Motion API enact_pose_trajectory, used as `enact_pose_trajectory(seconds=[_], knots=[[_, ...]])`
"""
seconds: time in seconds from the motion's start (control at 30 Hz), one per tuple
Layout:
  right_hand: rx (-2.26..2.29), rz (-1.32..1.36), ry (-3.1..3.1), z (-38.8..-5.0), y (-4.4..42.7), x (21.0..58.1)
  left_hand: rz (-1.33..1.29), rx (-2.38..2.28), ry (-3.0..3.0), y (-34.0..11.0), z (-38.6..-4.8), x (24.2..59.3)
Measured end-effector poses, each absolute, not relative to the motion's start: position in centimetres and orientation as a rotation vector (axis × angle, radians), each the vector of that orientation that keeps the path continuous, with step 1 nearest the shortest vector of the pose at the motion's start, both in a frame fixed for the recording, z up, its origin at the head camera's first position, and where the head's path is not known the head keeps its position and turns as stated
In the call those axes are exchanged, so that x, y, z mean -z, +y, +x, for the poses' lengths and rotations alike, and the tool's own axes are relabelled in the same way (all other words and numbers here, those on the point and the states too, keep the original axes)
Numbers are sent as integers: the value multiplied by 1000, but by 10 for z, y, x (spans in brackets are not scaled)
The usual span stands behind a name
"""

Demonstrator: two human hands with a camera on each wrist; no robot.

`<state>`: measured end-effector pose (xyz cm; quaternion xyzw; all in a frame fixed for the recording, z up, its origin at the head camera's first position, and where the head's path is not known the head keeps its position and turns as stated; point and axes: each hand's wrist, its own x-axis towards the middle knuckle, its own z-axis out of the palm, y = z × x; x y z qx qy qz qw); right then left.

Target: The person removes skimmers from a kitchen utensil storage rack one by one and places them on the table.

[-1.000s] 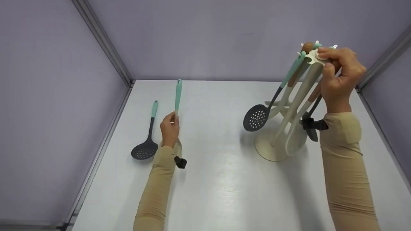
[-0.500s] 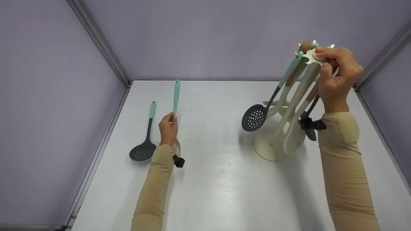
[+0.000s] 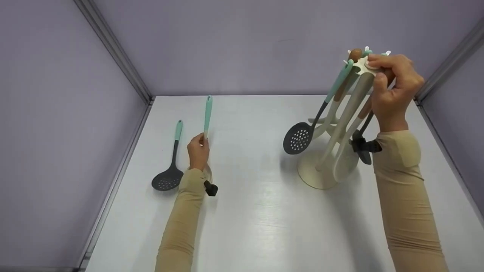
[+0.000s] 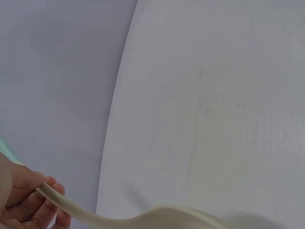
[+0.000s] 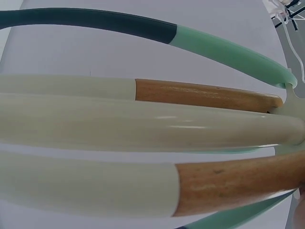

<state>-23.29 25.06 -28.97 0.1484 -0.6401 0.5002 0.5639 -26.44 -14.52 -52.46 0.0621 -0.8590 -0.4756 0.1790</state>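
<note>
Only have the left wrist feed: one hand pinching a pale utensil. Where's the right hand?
Observer: The right hand holds the top of the utensil stand.

Operator: Anything loose on the left hand's outer side?

Observer: Yes. Left of the left hand, a dark skimmer with a teal handle lies on the table, its handle toward the back wall.

Operator: What hangs on the stand's side nearest the left hand?

Observer: A dark perforated spoon, also teal-handled.
</note>
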Motion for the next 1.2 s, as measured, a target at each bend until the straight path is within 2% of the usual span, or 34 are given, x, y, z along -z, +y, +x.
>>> enact_pose_trajectory(seconds=[1.2], knots=[[-1185, 341, -1492, -227, 248, 289, 288, 1393, -2532, -159, -271, 539]])
